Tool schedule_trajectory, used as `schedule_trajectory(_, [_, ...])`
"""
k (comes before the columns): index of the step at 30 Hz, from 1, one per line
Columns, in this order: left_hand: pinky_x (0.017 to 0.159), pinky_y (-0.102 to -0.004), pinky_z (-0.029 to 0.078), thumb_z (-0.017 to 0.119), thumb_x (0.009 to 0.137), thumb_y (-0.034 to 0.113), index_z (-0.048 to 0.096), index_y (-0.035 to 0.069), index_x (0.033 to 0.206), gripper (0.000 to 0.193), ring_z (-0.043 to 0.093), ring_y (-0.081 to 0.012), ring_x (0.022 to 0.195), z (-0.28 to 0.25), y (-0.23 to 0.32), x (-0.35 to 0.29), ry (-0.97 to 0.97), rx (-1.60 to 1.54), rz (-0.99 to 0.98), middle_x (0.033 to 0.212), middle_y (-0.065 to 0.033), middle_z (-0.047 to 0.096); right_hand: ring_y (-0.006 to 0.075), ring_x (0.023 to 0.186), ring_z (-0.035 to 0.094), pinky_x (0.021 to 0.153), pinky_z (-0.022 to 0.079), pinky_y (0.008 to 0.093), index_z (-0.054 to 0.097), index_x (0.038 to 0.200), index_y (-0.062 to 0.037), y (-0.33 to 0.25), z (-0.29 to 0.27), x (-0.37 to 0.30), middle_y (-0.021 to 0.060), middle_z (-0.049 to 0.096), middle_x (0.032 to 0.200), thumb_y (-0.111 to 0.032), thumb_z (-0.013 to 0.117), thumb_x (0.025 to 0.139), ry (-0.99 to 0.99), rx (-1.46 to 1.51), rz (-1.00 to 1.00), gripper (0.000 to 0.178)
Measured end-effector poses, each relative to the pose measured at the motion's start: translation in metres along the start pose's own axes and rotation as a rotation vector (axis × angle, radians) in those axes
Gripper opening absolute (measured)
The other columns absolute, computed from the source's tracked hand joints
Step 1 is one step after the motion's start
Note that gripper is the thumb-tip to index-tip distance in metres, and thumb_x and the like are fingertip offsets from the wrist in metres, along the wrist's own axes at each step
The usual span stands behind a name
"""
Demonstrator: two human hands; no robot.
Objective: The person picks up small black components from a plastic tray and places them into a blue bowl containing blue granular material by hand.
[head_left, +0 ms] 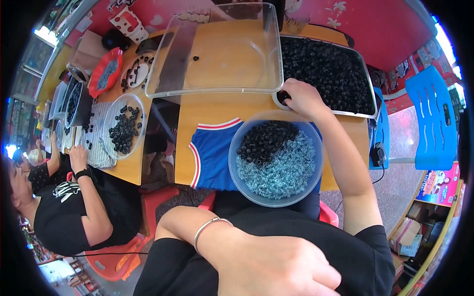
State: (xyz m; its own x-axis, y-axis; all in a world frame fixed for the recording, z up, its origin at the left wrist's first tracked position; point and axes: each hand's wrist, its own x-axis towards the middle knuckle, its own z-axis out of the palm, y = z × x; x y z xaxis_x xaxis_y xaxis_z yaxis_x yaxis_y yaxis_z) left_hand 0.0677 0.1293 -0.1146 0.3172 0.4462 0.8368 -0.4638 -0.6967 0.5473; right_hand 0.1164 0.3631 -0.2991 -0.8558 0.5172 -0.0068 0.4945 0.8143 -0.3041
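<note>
My right hand (pixel 302 97) reaches to the near left corner of a metal tray (pixel 371 89) heaped with small black ring-like parts (pixel 326 69). Its fingers are bent together beside a pale rim, with something black at their tips. Below that hand, a clear round tub (pixel 234 172) holds black rings (pixel 261 143) on one side and clear bluish springs or rings (pixel 281 170) on the other. My left hand (pixel 279 266), with a silver bangle on the wrist, crosses close in front of my body. Its fingers curl in, partly cut off below; any held thing is hidden.
A large clear plastic bin (pixel 217 91) stands at the table's back, a single black part inside. Blue cloth with red-white trim (pixel 215 153) lies left of the tub. At left, a co-worker (pixel 64 212) sits near another bowl (pixel 143 121). A blue chair (pixel 434 118) stands right.
</note>
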Motion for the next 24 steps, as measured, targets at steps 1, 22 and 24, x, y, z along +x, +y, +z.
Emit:
schedule_trajectory(1, [0.044,-0.0289,0.038,0.027,0.095,0.067,0.069,-0.006,0.106,0.084,0.049,-0.0176,0.052,-0.003,0.002,0.004,-0.07,0.053,0.044,0.066,-0.0049,0.049,0.0314,0.099,0.063,0.083,0.052,0.0425,0.067,0.104,-0.0132,0.003,-0.001,-0.001,0.0087,0.064,0.103,-0.01,0.07,0.075,-0.016,0.009,-0.013,0.03])
schedule_trajectory(22, [0.059,-0.0239,0.046,0.044,0.101,0.019,0.062,-0.001,0.082,0.033,0.058,-0.0135,0.062,-0.039,-0.018,-0.206,0.784,0.997,-0.808,0.07,-0.0059,0.061,0.0359,0.088,0.066,0.075,0.052,0.0479,0.062,0.097,-0.0066,-0.005,0.004,-0.001,0.0149,0.068,0.095,-0.028,0.043,0.095,-0.155,-0.026,0.035,0.029])
schedule_trajectory(24, [0.059,-0.0228,0.047,0.047,0.1,0.016,0.064,-0.002,0.083,0.03,0.059,-0.0102,0.063,-0.043,-0.031,-0.232,1.016,0.786,-0.859,0.071,-0.0058,0.061,0.0352,0.085,0.066,0.073,0.053,0.0475,0.062,0.095,-0.0064,-0.006,0.006,-0.005,0.0145,0.067,0.092,-0.027,0.043,0.095,-0.119,-0.047,0.006,0.028])
